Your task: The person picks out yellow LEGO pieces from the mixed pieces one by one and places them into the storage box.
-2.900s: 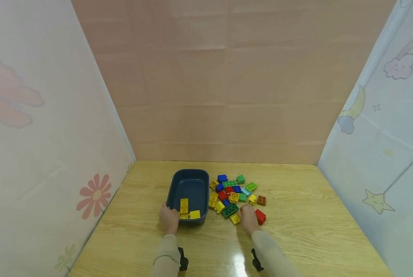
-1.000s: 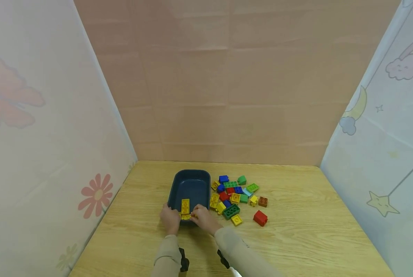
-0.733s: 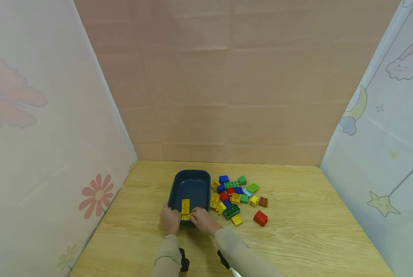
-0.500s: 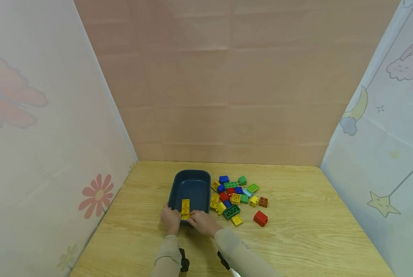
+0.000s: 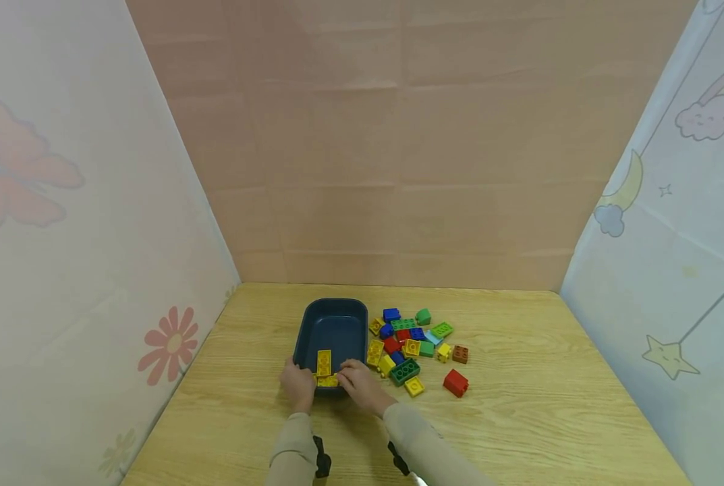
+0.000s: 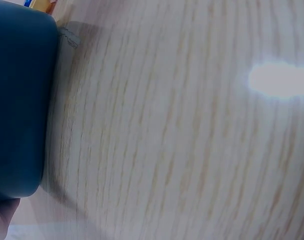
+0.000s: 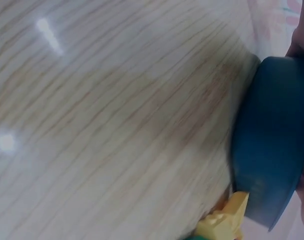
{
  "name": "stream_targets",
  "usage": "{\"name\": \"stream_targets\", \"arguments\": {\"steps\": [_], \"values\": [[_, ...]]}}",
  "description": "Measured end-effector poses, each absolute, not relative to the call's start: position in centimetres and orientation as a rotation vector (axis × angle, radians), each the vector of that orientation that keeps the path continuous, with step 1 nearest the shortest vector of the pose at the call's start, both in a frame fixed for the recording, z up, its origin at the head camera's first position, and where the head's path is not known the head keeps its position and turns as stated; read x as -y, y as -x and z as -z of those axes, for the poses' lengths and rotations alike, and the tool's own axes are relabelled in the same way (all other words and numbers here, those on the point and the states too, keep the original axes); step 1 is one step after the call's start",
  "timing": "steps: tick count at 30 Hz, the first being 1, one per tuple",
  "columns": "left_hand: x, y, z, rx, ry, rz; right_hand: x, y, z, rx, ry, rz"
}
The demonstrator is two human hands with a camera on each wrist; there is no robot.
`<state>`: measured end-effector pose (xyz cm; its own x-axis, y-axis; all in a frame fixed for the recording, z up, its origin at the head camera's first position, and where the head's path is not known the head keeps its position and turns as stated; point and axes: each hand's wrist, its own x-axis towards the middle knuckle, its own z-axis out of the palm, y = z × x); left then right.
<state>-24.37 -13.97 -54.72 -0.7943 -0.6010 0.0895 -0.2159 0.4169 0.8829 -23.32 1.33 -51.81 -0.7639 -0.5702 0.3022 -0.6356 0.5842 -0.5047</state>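
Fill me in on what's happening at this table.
A person is handling toy bricks with both hands. The left hand grips the near left side of a dark blue tray. The right hand reaches over its near right side, fingertips at the yellow bricks inside; whether they pinch one is unclear. A mixed-colour brick pile lies right of the tray, with a red brick set apart.

A pale wood-grain table (image 5: 550, 405) carries a dark blue, round-cornered rectangular tray (image 5: 336, 331); at its three o'clock lies a cluster of multicoloured, studded plastic bricks (image 5: 412, 347), with a boxy red plastic brick (image 5: 455, 383) apart at the cluster's four o'clock
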Motion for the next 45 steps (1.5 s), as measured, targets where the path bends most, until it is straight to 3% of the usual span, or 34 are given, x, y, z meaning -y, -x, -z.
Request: {"name": "stream_targets", "arguments": {"steps": [17,45], "values": [[13.9,24.6,54.9,2.28,-0.707,1.369,-8.4,23.7,54.4,2.606,-0.124,-0.942],[13.9,24.5,55.3,2.291,-0.701,1.399,-11.5,22.3,55.4,2.86,-0.009,-0.979]]}}
